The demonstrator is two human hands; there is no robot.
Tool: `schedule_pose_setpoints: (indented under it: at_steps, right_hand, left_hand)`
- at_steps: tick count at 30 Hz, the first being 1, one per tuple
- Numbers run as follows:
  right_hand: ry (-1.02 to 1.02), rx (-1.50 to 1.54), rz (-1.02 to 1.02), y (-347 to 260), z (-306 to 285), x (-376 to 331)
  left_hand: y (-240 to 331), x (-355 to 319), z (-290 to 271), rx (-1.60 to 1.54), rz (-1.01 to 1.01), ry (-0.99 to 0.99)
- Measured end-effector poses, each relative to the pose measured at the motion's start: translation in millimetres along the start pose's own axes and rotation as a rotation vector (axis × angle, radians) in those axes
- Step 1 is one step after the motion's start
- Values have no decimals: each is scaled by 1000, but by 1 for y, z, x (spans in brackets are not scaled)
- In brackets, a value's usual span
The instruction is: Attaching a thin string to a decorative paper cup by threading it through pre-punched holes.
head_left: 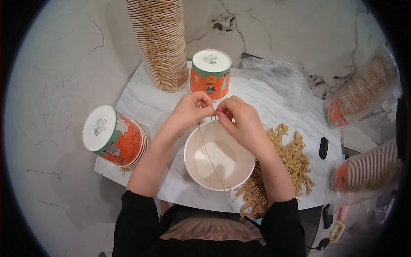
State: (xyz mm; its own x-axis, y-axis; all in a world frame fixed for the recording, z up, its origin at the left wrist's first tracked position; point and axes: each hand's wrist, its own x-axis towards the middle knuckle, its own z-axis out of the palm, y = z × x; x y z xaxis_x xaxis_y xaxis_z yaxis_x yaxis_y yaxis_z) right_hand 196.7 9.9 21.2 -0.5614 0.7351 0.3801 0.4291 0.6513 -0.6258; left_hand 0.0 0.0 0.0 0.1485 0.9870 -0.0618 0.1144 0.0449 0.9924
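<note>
My left hand (191, 110) and my right hand (240, 121) meet above the far rim of an open white paper cup (219, 155) standing on the marble table. Both pinch a thin tan string (208, 156) at the rim, fingertips nearly touching. The string runs down across the cup's inside and over its near edge. A heap of tan string pieces (287, 165) lies right of the cup, under my right forearm.
An upside-down orange paper cup (210, 75) stands beyond my hands. A stack of cups lies on its side at left (114, 135). A tall cup stack with strings (161, 43) rises at the back. More bagged cup stacks (364, 92) sit right, with clear plastic (274, 73) and a small black object (323, 147).
</note>
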Motion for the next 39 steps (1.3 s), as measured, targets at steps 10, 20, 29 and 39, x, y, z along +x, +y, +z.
schedule_pose_setpoints:
  at_steps: [10, 20, 29, 39]
  right_hand:
    - [148, 37, -80, 2, 6, 5]
    - [36, 487, 202, 29, 0, 11]
    - [-38, 794, 363, 26, -2, 14]
    - [11, 809, 368, 22, 1, 13]
  left_hand:
    - [-2, 1, 8, -135, 109, 121]
    - [-2, 4, 14, -80, 338, 126]
    - [-9, 7, 5, -167, 357, 96]
    - [-8, 4, 0, -134, 313, 99]
